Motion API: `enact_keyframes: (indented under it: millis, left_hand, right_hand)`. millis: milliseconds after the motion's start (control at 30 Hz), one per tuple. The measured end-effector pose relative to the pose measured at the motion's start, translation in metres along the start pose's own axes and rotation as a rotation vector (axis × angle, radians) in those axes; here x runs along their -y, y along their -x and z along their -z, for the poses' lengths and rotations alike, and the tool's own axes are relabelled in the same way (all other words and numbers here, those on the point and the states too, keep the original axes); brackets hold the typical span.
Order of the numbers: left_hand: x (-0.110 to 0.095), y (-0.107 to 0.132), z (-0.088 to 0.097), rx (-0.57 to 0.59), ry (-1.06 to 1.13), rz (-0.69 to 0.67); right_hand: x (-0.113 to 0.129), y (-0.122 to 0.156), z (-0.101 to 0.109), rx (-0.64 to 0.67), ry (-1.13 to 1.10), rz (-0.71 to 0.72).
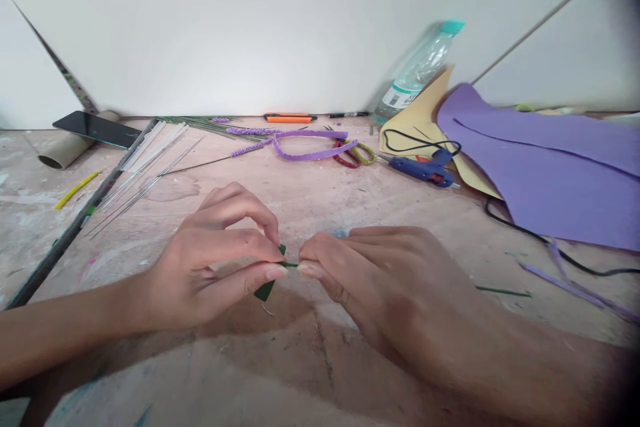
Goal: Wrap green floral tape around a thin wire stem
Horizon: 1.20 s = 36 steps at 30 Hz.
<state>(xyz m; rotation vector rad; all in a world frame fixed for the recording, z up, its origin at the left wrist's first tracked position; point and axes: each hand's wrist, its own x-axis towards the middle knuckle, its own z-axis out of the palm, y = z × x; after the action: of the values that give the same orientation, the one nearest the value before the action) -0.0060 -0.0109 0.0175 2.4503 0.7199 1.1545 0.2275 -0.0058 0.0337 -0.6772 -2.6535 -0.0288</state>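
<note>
Both hands met low over the middle of the worktop (pixel 310 213), a pale, paint-smeared wooden surface. The left hand (pixel 215 260) had its thumb and forefinger pressed together on a small dark green piece (pixel 265 288), which poked out below the fingertips and hung just above the wood. The right hand (pixel 380 280) came in from the other side, its thumb and forefinger pinching a thin green stem (pixel 291 265) that ran between the two hands; the rest of its fingers were curled under. Whether the green piece and the stem were one thing, I could not tell.

Farther back lay a purple foam strip (pixel 313 153) bent into a loop, with a beaded purple stem (pixel 250 147) touching it and scissors (pixel 356 153) beside its right end. A blue glue gun (pixel 423 169) rested near the edge of a large purple foam sheet (pixel 550 173), which overlapped a tan sheet (pixel 425 117). A plastic bottle (pixel 417 70) with a teal cap leaned against the wall. To the left were a bundle of thin wires (pixel 145 180), a black phone (pixel 97 128) propped on a cardboard tube (pixel 65 152), and a yellow strip (pixel 76 189). An orange cutter (pixel 289 119) lay by the wall.
</note>
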Motion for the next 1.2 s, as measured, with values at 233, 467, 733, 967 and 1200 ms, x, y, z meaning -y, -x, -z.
enact_keyframes:
  millis: [233,467,733,967,1200]
  left_hand:
    - [-0.005,0.002,-0.003,-0.046,-0.003,0.018]
    - [-0.004,0.003,-0.001,-0.045,-0.084,-0.026]
    - [-0.002,0.005,-0.002,-0.053,-0.118,-0.038]
    - [0.002,0.004,-0.005,-0.054,-0.076,-0.109]
    - [0.006,0.005,-0.001,-0.122,-0.096,-0.106]
  right_hand:
    - [-0.001,-0.002,-0.002,-0.124,0.129,0.100]
    - [0.002,0.000,-0.004,-0.141,0.041,0.115]
    - [-0.002,0.001,-0.009,-0.115,0.014,0.121]
    - [-0.002,-0.001,-0.011,-0.066,-0.038,0.101]
    - [-0.006,-0.007,-0.012,-0.092,0.006,0.048]
